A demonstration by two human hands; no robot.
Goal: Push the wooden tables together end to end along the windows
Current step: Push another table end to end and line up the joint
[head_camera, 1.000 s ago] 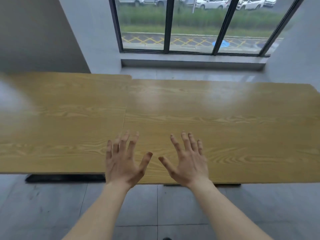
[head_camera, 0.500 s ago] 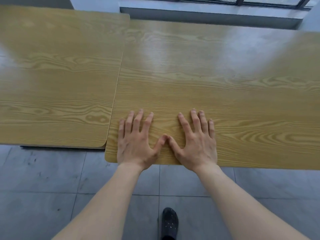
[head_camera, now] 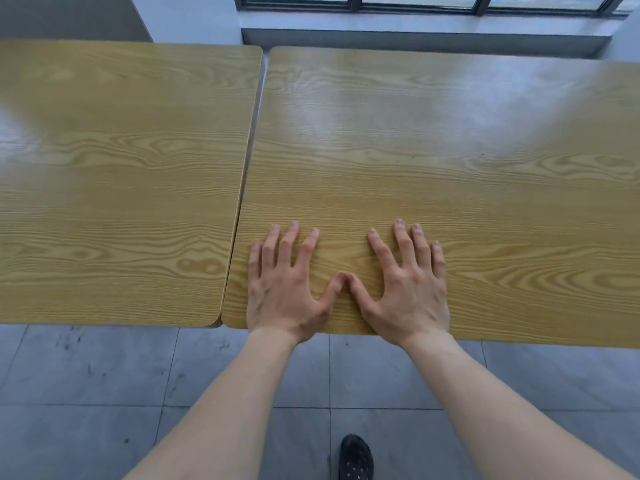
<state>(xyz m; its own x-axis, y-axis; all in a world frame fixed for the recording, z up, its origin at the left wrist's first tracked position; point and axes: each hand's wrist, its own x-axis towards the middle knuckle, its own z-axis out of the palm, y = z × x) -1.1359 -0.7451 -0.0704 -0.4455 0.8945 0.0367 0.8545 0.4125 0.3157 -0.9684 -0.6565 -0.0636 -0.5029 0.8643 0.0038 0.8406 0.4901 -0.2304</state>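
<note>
Two wooden tables with yellow grain tops stand side by side below the windows [head_camera: 415,1]. The left table [head_camera: 121,168] and the right table [head_camera: 450,150] meet along a narrow seam, with their near edges almost level. My left hand [head_camera: 284,289] lies flat on the right table near its front left corner, fingers spread. My right hand [head_camera: 405,289] lies flat beside it, also spread. The two thumb tips touch. Neither hand holds anything.
Grey floor tiles [head_camera: 86,393] lie in front of the tables. A black shoe [head_camera: 355,459] shows at the bottom. A grey sill ledge [head_camera: 415,39] runs behind the tables under the windows, and a white wall corner [head_camera: 187,19] stands behind the left table.
My hands came down flat onto the right table. That table slid away from me, so its near edge now lines up with the left table's. The camera tilted down.
</note>
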